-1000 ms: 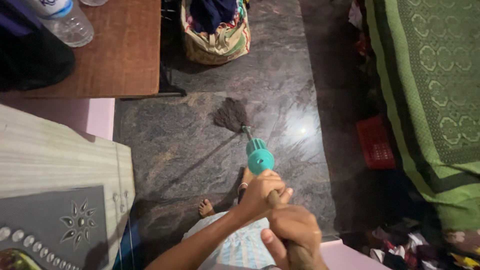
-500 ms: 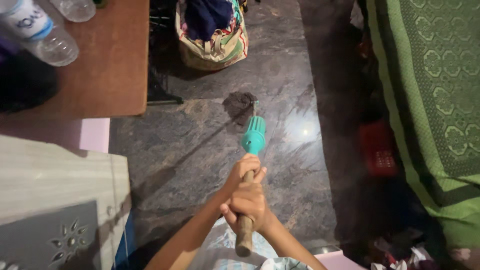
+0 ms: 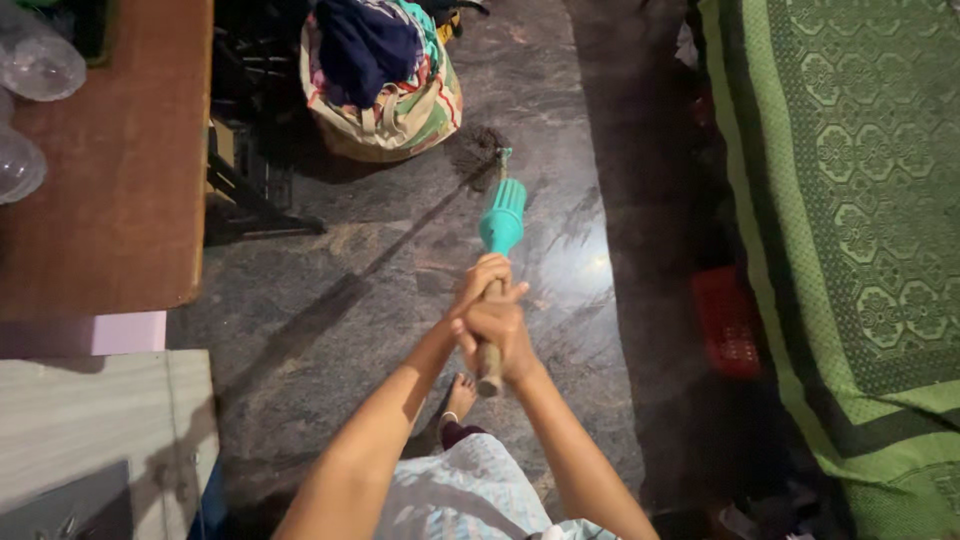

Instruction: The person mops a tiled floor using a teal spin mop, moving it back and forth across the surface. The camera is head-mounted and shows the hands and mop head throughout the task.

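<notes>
You hold the broom (image 3: 495,235) with both hands stacked on its wooden handle. Your left hand (image 3: 484,288) sits higher up, just below the teal collar, fingers wrapped tight around the stick. Your right hand (image 3: 497,335) clamps the handle right beneath it, the two touching, with the stick's end poking out under your fingers. The bristles rest on the dark stone floor (image 3: 330,300) just beside the striped cloth bag (image 3: 385,85), near the brown table's (image 3: 110,170) right edge.
</notes>
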